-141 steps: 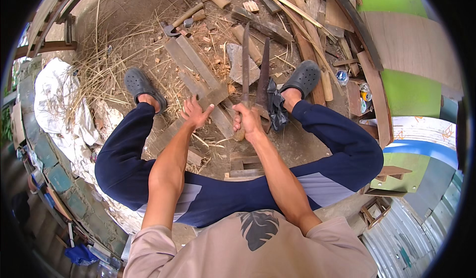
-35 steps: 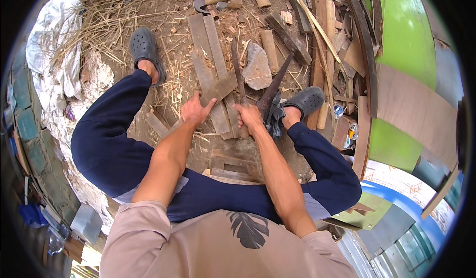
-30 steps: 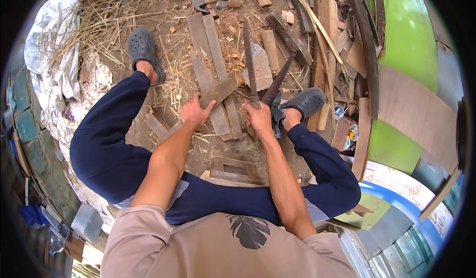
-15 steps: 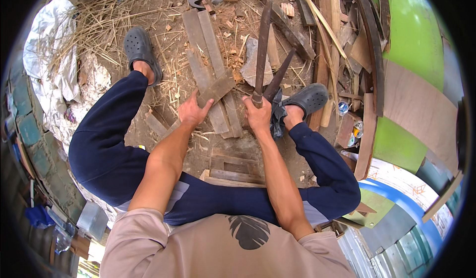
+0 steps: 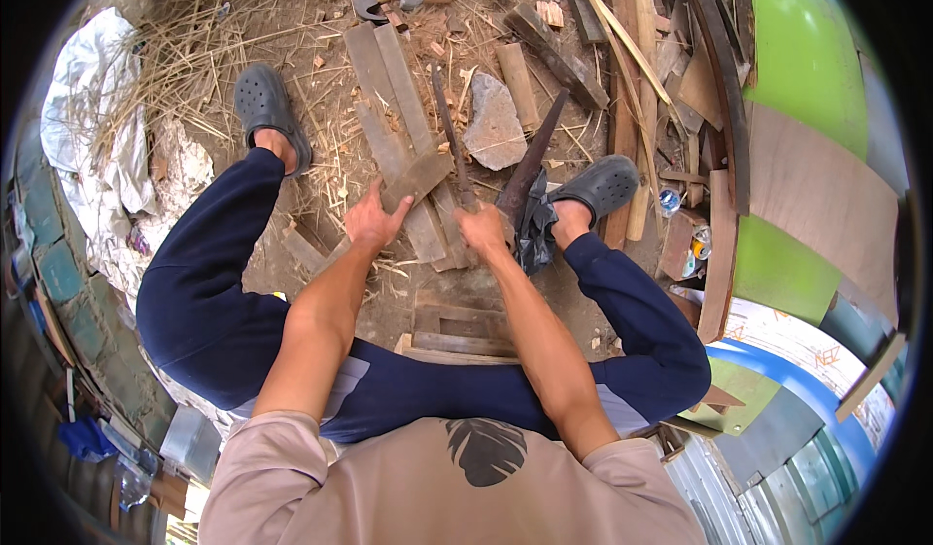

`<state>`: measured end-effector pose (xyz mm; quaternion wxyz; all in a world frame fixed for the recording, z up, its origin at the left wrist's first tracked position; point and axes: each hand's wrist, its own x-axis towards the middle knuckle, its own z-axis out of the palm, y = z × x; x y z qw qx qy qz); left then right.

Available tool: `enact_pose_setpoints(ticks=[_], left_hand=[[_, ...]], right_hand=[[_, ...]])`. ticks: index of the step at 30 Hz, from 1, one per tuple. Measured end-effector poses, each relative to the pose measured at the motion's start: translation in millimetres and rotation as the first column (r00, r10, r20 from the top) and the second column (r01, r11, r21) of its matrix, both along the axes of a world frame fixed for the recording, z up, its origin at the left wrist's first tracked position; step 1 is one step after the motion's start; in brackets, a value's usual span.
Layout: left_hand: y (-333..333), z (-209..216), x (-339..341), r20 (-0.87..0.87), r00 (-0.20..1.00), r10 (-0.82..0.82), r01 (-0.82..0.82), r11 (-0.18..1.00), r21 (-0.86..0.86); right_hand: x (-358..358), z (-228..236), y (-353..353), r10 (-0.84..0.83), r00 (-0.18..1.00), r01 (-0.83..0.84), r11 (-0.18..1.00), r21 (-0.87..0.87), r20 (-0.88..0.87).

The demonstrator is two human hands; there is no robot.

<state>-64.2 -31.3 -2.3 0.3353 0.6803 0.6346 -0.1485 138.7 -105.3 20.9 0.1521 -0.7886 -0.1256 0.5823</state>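
Note:
A short flat piece of wood (image 5: pixel 419 177) lies slantwise across several weathered grey boards (image 5: pixel 384 69) on the ground. My left hand (image 5: pixel 373 220) grips its near left end, thumb along the edge. In my closed right hand (image 5: pixel 483 231) is the handle of a large knife (image 5: pixel 448 122), whose long dark blade points away, narrow side up, just right of the boards. Beside that hand, a second dark tapering blade (image 5: pixel 535 151) slants up and right, its lower end next to crumpled black plastic (image 5: pixel 533 239); how that end is fixed is hidden.
A grey stone (image 5: pixel 495 125) lies beyond the knife. A hammer (image 5: pixel 367 5) rests at the far end of the boards. A wooden frame (image 5: pixel 457 329) sits between my legs. Long planks (image 5: pixel 627 107) are heaped right, dry straw (image 5: pixel 228 49) and white cloth (image 5: pixel 92 107) left.
My right hand has moved left toward the boards with the knife, and the blade has swung left from upright. My left hand stays on the piece of wood.

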Motion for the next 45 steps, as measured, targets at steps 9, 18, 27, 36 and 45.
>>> enact_pose_setpoints(ticks=[9, 18, 27, 36, 45], left_hand=[[3.2, 6.1, 0.1, -0.028, 1.0, -0.002, 0.001, 0.999, -0.04], [3.5, 7.1, -3.1, -0.001, 1.0, 0.004, -0.004, 1.0, -0.016], [3.6, 4.4, -4.3, -0.009, 1.0, -0.008, 0.008, 1.0, -0.02], [4.4, 0.9, -6.8, -0.014, 1.0, -0.014, 0.014, 1.0, -0.019], [6.3, 8.1, 2.5, -0.035, 0.999, -0.036, 0.035, 0.998, -0.049]], right_hand=[[-7.7, 36.7, 8.1, -0.187, 0.954, 0.088, 0.922, 0.378, 0.233], [4.7, 74.3, 21.9, -0.182, 0.98, 0.149, 0.941, 0.303, 0.084], [0.8, 58.1, 13.3, -0.086, 0.983, 0.057, 0.984, 0.17, 0.165], [-4.2, 68.8, 20.4, -0.015, 1.0, 0.016, 0.998, -0.066, 0.013], [-9.8, 22.0, -8.5, -0.096, 0.994, 0.092, 0.991, -0.102, -0.042]])
